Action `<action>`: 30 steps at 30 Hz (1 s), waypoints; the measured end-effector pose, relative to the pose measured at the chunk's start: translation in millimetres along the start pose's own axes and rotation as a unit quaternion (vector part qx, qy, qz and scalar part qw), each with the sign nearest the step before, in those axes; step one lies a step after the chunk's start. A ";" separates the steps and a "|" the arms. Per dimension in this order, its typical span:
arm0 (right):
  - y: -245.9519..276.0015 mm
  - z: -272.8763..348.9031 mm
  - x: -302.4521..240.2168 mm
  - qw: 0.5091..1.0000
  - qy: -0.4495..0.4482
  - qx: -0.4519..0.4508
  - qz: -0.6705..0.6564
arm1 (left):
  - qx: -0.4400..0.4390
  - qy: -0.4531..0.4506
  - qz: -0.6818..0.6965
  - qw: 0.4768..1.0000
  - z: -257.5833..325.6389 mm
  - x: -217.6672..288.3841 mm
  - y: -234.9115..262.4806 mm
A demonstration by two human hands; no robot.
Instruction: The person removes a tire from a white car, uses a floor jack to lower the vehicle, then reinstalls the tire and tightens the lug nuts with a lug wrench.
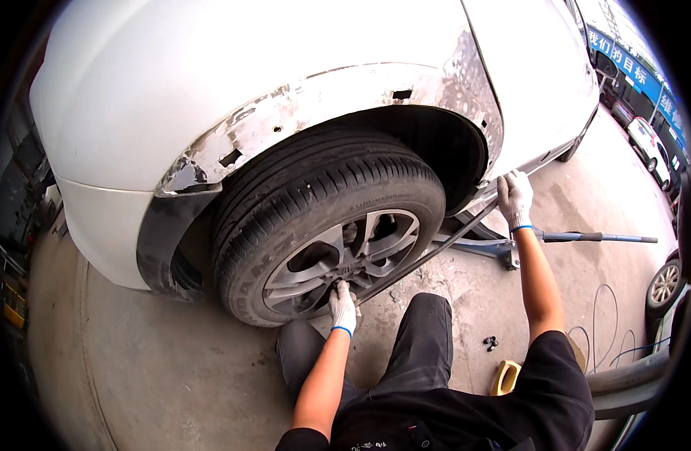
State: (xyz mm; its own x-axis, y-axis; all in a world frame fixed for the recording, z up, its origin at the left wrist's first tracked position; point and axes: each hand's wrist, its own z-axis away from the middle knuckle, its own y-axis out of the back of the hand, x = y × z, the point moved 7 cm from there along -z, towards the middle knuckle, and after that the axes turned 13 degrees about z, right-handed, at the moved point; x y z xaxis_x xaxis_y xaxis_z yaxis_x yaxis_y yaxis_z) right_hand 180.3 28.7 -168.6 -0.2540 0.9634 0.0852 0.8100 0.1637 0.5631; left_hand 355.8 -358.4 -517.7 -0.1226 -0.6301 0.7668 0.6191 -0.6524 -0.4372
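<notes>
A wheel (344, 259) with a black tyre and grey spokes sits in the arch of a white car (210, 45). My left hand (343, 306), in a white knitted glove, is closed around the head end of a long dark wheel wrench (428, 255) at the wheel's hub. The bar slants up to the right across the front of the tyre. At its far end my right hand (515, 200), gloved too, grips the bar just below the car's sill. The wrench's socket end is largely hidden by my left hand.
A floor jack (503, 249) with a blue handle reaches under the car at right. Several dark lug nuts (491, 343) lie on the concrete floor, near a yellow object with a handle-like opening (506, 377). A thin hose (595, 331) loops at far right. The fender edge (345, 83) is stripped of paint.
</notes>
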 end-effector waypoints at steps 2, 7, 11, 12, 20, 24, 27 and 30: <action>0.5 0.7 -0.9 1.000 -0.004 -0.004 0.002 | 0.003 -0.001 -0.004 1.000 -0.5 -1.0 0.8; 0.8 -0.6 -2.8 1.000 -0.014 -0.014 0.014 | 0.006 0.003 -0.020 1.000 -6.7 -2.9 5.3; 5.2 -3.1 -4.7 0.999 -0.011 -0.028 0.021 | 0.000 0.003 -0.021 1.000 -5.9 -4.3 3.8; 8.1 -7.7 -4.9 0.999 -0.001 -0.028 0.027 | -0.003 0.004 -0.020 1.000 -6.1 -2.9 -0.3; 78.8 -43.7 -57.9 0.991 0.133 0.024 0.004 | 0.008 0.021 0.002 1.000 1.0 -3.3 -0.6; 61.1 -39.3 -49.5 0.993 0.112 0.022 -0.020 | 0.028 0.022 -0.010 0.999 1.2 1.3 3.5; -20.4 21.3 20.1 0.999 0.029 -0.005 -0.012 | 0.042 0.032 -0.029 0.998 5.5 -2.8 -7.2; -60.9 40.5 34.7 0.994 -0.031 -0.105 0.010 | 0.054 0.021 -0.036 0.998 5.2 4.2 -4.1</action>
State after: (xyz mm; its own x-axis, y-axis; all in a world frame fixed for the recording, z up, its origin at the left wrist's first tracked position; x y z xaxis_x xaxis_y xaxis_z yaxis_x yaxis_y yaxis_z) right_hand 143.6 60.7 -233.3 -0.2005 0.9784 0.0500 0.6850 0.1035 0.7211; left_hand 356.8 -356.2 -510.2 -0.2000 -0.6014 0.7735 0.6866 -0.6493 -0.3273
